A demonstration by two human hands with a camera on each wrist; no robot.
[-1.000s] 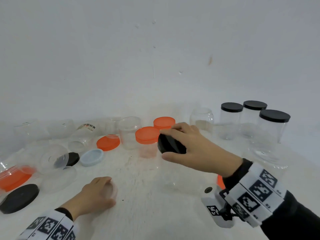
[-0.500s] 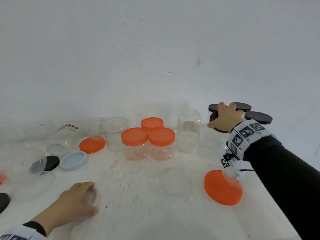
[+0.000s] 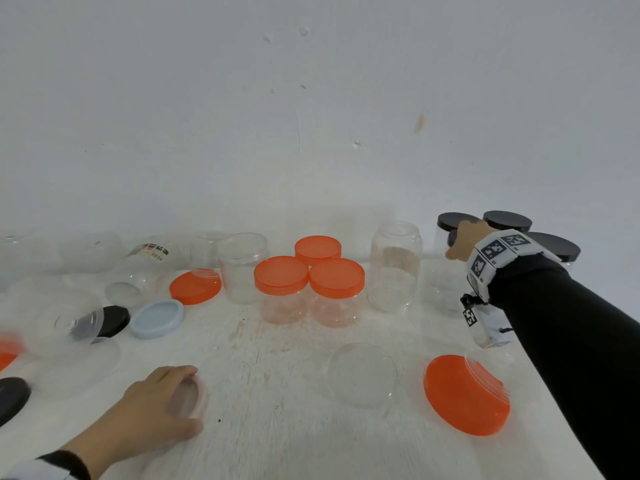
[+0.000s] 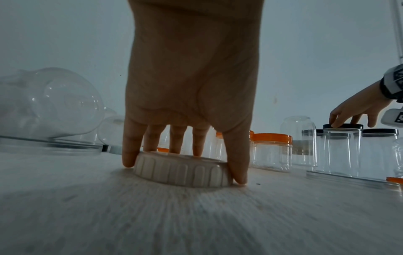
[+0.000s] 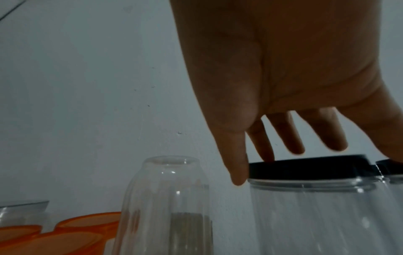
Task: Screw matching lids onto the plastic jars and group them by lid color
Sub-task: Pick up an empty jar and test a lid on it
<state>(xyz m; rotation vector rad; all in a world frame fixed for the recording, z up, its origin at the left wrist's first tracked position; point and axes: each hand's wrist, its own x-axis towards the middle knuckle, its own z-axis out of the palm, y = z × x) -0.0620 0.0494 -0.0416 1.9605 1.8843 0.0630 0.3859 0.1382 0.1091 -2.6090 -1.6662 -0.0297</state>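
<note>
Change since a second ago: the right hand was near the middle of the surface, carrying a black-lidded jar in front of the orange group. It is now at the far right, and that black-lidded jar stands upright among the other black-lidded jars. Half a second ago the hand was already at this group; the jar now reads as set down.

Meaning for the task (judgement): one more capped jar has joined the black group. The three orange-lidded jars already stand touching one another at centre. Uncapped jars and loose lids remain, so the sorting is only partly done.

Right hand pose: arm stretched far forward and to the right, palm down over the black lid. Fingers spread and fairly straight; the thumb tip touches the lid's rim, the other tips rest on or just above its top. Looks like a release rather than a grip, though I cannot tell whether contact is fully broken.

Left hand pose: low at the near left, unchanged over the last second. Palm down over a white ribbed lid that lies flat on the surface. Fingers curl round its rim, thumb on one side, little finger on the other. Not yet lifted.

Nearby: a tall open jar just left of the black group; a loose orange lid and a clear lid in the foreground.
</note>
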